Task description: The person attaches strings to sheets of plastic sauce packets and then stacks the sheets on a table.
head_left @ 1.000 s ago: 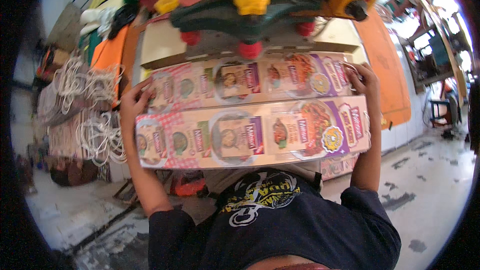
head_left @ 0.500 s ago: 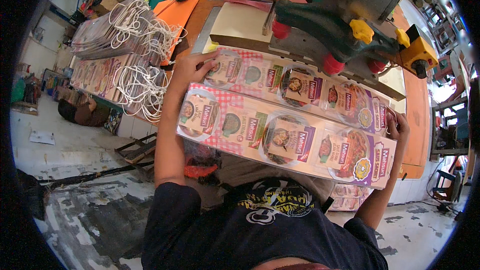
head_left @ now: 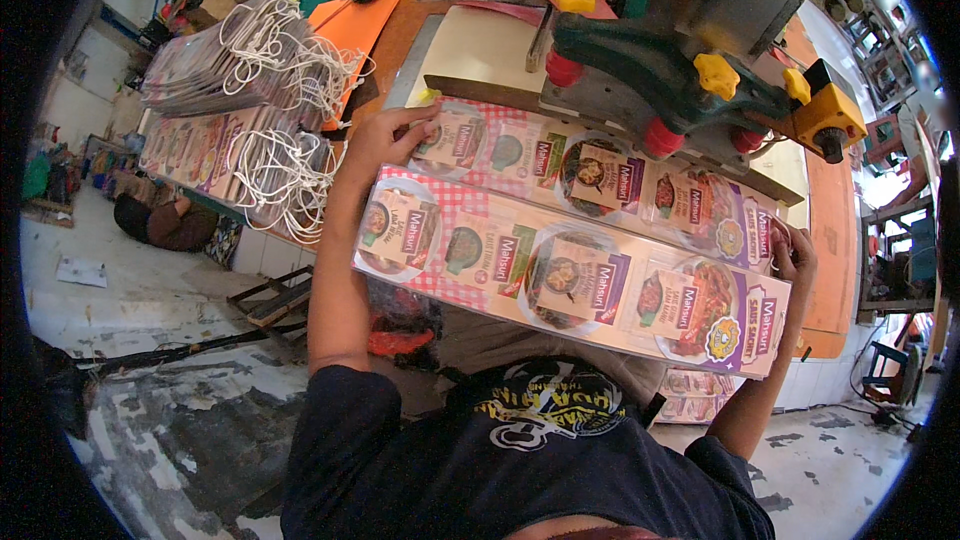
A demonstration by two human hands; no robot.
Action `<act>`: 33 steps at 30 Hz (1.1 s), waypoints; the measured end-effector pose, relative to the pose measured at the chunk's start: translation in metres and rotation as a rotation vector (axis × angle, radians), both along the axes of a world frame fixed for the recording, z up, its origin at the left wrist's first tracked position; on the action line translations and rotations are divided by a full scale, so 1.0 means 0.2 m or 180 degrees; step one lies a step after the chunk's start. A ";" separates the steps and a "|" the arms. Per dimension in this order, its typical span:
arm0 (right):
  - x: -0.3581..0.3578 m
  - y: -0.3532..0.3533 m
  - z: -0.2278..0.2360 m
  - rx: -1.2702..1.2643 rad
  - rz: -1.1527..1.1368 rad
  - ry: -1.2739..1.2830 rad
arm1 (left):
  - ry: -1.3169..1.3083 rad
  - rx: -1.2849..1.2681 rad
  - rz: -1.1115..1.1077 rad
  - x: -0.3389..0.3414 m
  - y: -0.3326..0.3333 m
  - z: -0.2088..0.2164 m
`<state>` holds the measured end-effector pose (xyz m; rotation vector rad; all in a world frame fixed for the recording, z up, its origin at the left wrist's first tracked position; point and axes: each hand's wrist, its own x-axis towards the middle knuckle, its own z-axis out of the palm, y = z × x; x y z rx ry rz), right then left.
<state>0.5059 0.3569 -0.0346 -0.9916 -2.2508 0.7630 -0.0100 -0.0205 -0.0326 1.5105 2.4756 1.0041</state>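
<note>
Can barely make out the fingertips of the right hand (head_left: 795, 255), curled dark against the right end of the far printed strip (head_left: 600, 172); cannot tell whether pinching it or only pressing on its edge. Can see the left hand (head_left: 395, 135) at the opposite end of that strip, index finger and thumb a little apart and touching its corner; cannot tell whether gripping it. Nor can tell whether joined to the near printed strip (head_left: 570, 270) or separate from it. Shows the machine (head_left: 665, 70) cut off at the top rim.

Shows both strips between the forearms, just on the body side of the machine, printed faces up. Runs in both, along the long axis, from upper left down to lower right, nearly parallel, with the red-checked end toward the left hand and the purple end toward the right.

Seen a second ago, lay nearly level across the view; now slants, with more of the corded pile (head_left: 225, 55) showing at the left. Compared with half a second ago, differs hardly at all.
</note>
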 end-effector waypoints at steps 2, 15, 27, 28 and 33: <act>-0.02 -0.03 0.04 -0.0201 -0.0100 -0.0042 | -0.0029 -0.0057 0.0018 -0.01 -0.01 -0.01; 0.03 0.01 0.00 -0.0183 -0.0399 -0.0301 | -0.0022 -0.0388 -0.0078 -0.14 0.00 -0.10; -0.01 -0.08 0.10 -0.0126 -0.0444 -0.0151 | -0.0024 -0.0105 -0.0320 -0.09 0.00 -0.05; -0.01 -0.09 0.11 -0.0140 -0.0439 -0.0146 | -0.0030 -0.0149 -0.0289 -0.08 0.00 -0.04; -0.01 -0.08 0.10 -0.0041 -0.0372 -0.0137 | -0.0145 -0.0096 -0.0318 -0.12 -0.02 -0.07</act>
